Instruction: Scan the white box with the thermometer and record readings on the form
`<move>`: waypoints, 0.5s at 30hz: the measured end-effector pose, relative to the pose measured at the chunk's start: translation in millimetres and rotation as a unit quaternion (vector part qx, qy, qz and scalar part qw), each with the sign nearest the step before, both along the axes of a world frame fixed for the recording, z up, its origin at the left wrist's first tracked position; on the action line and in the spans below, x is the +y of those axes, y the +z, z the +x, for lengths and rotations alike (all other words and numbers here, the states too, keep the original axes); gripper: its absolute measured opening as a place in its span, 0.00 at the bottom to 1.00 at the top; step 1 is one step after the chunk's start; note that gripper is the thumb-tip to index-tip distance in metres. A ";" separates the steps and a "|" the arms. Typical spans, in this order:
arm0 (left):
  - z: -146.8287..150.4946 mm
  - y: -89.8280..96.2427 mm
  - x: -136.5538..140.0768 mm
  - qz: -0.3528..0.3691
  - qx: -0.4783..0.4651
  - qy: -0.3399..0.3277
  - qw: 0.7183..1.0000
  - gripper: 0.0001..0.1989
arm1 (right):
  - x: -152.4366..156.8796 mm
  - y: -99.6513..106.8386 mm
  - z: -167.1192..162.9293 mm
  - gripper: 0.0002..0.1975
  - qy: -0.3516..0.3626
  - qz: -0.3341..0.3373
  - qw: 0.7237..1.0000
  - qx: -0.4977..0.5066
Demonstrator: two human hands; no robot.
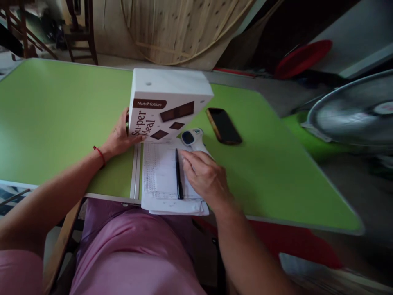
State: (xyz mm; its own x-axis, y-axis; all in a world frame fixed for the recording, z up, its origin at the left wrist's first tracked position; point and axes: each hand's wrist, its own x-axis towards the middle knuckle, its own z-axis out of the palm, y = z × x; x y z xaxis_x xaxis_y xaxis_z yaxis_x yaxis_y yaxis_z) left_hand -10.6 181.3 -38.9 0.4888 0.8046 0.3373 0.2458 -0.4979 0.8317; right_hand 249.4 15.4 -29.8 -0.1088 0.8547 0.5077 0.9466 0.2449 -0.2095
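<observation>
My left hand (123,133) is closed on the lower left edge of a white box (172,84) printed "NutriMotion Su-per Meal", thumb across its front. The box stands tilted on the green table, and its underside is hidden. My right hand (207,174) hovers over handwritten papers (161,172), its fingers loosely bent, with nothing visible between them. Its index fingertip is close to the upper end of a black pen (178,176) lying on the sheets; whether they touch I cannot tell. Just beyond that hand lies a white infrared thermometer (194,138), its handle partly hidden.
A dark phone (224,126) in a brownish case lies right of the box on the green table (61,110). A metal strip (135,172) crosses the tabletop. Past the right edge stand a fan (356,108) and a red basin (303,59). A wooden chair (80,35) is behind.
</observation>
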 end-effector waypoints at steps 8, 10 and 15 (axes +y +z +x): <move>-7.4 21.3 -10.9 -0.122 -0.051 0.022 0.991 0.36 | 34.1 -3.0 36.9 0.27 -0.266 -0.228 0.937 0.005; -12.0 29.8 -15.2 -0.151 -0.052 0.008 0.987 0.35 | 44.1 -4.6 45.8 0.22 -0.264 -0.290 0.918 0.057; -20.1 50.2 -24.2 -0.203 -0.045 -0.058 0.976 0.30 | 41.0 14.1 34.5 0.21 -0.227 -0.139 0.912 0.314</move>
